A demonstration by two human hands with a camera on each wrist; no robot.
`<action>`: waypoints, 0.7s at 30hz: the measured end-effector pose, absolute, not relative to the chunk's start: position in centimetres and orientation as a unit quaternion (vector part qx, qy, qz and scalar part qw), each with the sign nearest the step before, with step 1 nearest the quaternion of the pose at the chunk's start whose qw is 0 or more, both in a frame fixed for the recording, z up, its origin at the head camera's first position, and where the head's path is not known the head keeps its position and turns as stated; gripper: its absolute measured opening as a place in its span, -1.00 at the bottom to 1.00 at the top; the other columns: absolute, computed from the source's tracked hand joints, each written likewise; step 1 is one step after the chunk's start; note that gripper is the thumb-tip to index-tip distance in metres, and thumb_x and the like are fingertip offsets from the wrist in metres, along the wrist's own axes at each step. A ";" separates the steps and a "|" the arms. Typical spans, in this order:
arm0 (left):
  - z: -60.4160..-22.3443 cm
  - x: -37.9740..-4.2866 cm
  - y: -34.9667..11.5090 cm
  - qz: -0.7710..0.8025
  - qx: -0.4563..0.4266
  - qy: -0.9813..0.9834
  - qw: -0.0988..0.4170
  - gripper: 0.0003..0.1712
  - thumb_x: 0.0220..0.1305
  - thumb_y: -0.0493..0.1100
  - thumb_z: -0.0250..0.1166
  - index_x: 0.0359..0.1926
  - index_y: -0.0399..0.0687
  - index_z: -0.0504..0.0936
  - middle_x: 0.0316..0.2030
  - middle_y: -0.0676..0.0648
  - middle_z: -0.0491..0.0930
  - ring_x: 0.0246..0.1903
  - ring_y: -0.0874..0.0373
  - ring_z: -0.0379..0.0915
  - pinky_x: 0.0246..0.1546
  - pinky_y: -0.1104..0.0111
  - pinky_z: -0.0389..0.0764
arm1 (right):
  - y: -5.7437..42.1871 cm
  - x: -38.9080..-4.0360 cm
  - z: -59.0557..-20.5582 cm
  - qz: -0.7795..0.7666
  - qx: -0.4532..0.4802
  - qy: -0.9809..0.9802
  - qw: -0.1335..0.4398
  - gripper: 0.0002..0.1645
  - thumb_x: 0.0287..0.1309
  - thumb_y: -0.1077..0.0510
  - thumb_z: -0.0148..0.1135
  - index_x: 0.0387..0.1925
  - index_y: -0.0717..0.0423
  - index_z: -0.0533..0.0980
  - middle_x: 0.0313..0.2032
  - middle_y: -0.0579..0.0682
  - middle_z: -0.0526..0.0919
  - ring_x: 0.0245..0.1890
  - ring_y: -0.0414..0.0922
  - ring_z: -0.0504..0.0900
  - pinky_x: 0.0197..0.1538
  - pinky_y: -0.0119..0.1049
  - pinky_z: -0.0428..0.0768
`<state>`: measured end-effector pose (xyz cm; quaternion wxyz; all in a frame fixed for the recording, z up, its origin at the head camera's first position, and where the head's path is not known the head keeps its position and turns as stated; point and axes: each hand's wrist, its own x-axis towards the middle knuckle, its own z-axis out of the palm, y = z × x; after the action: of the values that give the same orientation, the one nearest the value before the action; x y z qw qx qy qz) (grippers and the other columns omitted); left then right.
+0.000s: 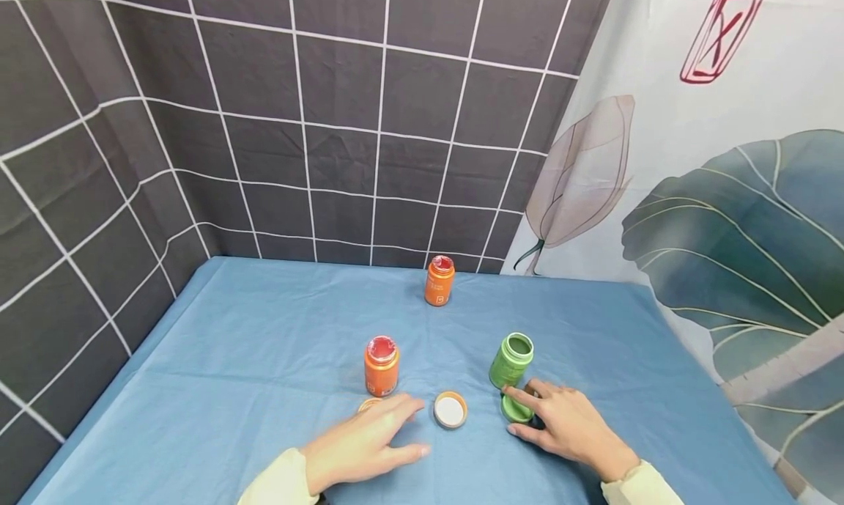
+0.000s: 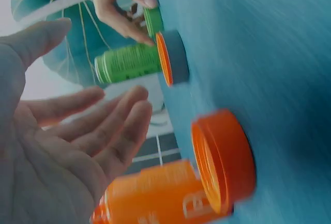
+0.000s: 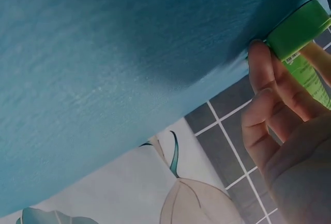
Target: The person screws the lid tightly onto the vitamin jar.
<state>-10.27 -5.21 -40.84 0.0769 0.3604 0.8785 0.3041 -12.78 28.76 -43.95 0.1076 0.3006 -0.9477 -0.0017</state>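
My right hand has its thumb and fingers around the rim of a green lid, which lies on the cloth. Just behind that lid stands an uncapped green jar. Over the cloth, my left hand is held with fingers extended and nothing in its grasp. It partly covers an orange lid in the head view; the left wrist view shows this orange lid close by the fingers. An uncapped orange jar stands behind it. Between the hands lies another orange-rimmed lid, its white inside facing up.
A second uncapped orange jar stands at the table's back edge. Blue cloth covers the table, with some creases. Behind and to the left hangs a dark grid-patterned curtain; a pale leaf-printed curtain hangs at the right.
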 end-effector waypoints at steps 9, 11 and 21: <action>-42.2 -10.9 -1.1 0.385 0.331 0.856 0.099 -0.31 0.22 0.22 0.10 0.26 -0.02 0.25 0.13 0.02 0.34 0.13 0.19 0.28 0.12 0.29 0.32 | 28.7 -12.5 -43.8 0.037 0.297 -0.952 0.067 -0.44 0.02 -0.34 0.14 0.03 -0.23 0.49 -0.28 -0.28 0.43 -0.57 -0.40 0.24 -0.57 -0.44 0.23; -42.2 -11.1 -0.3 0.390 0.313 0.860 0.103 -0.27 0.19 0.18 0.15 0.29 -0.03 0.21 0.16 0.00 0.31 0.16 0.17 0.25 0.14 0.26 0.30 | 28.7 -12.5 -43.6 0.050 0.298 -0.951 0.059 -0.46 0.01 -0.31 0.17 0.02 -0.23 0.48 -0.29 -0.28 0.42 -0.58 -0.40 0.24 -0.58 -0.44 0.23; -42.1 -12.4 3.4 0.398 0.291 0.866 0.080 -0.15 0.06 -0.04 0.31 0.33 -0.06 0.12 0.19 -0.07 0.27 0.20 0.13 0.19 0.16 0.25 0.29 | 28.6 -12.4 -42.3 0.060 0.238 -0.969 0.011 -0.47 -0.07 -0.29 0.26 -0.09 -0.21 0.38 -0.41 -0.27 0.37 -0.62 -0.33 0.24 -0.60 -0.38 0.20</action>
<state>-12.36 3.40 -42.12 0.0805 0.2914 0.8662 0.3980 -12.36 28.56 -42.33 0.0105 0.2382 -0.9693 0.0599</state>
